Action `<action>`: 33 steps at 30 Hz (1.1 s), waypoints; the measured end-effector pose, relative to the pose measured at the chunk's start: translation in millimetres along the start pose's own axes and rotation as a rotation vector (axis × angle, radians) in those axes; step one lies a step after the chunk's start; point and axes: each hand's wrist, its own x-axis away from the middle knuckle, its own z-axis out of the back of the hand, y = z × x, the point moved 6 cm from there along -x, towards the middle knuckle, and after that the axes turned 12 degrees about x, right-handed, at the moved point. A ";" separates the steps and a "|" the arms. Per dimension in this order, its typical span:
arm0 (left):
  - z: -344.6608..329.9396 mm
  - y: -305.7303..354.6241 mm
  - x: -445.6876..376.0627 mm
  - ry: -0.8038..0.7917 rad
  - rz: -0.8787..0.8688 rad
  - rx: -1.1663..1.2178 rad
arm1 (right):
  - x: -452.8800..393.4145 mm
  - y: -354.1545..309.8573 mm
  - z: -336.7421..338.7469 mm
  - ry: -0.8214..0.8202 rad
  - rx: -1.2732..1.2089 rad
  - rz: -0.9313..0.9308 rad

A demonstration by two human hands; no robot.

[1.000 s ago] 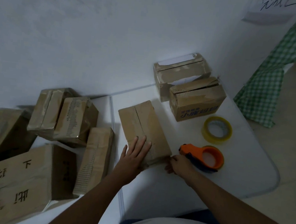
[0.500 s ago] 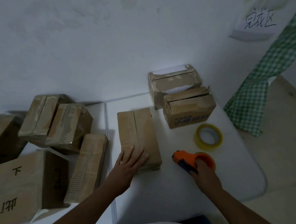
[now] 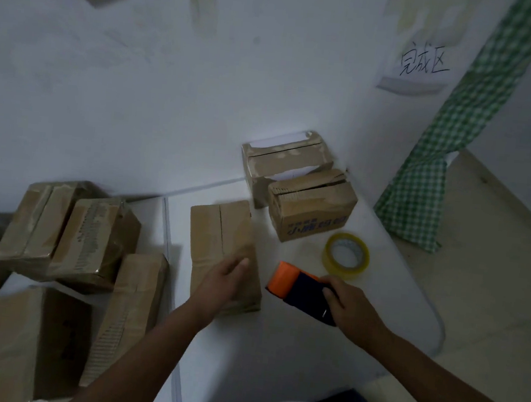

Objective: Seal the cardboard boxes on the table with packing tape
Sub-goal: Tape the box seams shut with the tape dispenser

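In the middle of the frame a long flat box [image 3: 221,245] lies on the white table [image 3: 276,347]. The left hand [image 3: 220,280] rests on the near end of this box, fingers out straight and close together. Just right of it, the right hand [image 3: 349,306] has its fingers curled around an orange and black tape gun [image 3: 298,288]. A yellow tape roll [image 3: 346,255] lies flat behind the gun. Two more boxes [image 3: 309,202] stand by the wall, touching. A pile of boxes [image 3: 69,240] fills the lower left.
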 end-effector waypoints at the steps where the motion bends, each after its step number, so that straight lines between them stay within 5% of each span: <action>1: -6.4 3.4 -2.8 -0.012 0.070 0.052 | -0.9 -4.4 4.0 -0.005 -0.004 0.015; 5: -29.0 13.6 -6.8 -0.155 0.172 0.148 | -5.7 -11.6 15.7 -0.015 -0.016 0.038; 11: -32.8 13.4 -7.1 -0.165 0.199 0.229 | -11.5 -12.6 23.6 -0.051 -0.008 0.055; 18: -30.3 12.1 2.1 -0.051 0.154 0.222 | -22.3 -18.6 12.9 -0.209 0.013 -0.044; 26: -6.2 3.1 16.6 0.125 0.058 0.188 | -43.2 -45.7 19.4 -0.162 0.279 0.141; 33: 70.5 -22.2 40.0 0.386 -0.003 0.320 | -56.3 -33.9 10.7 -0.284 0.461 0.210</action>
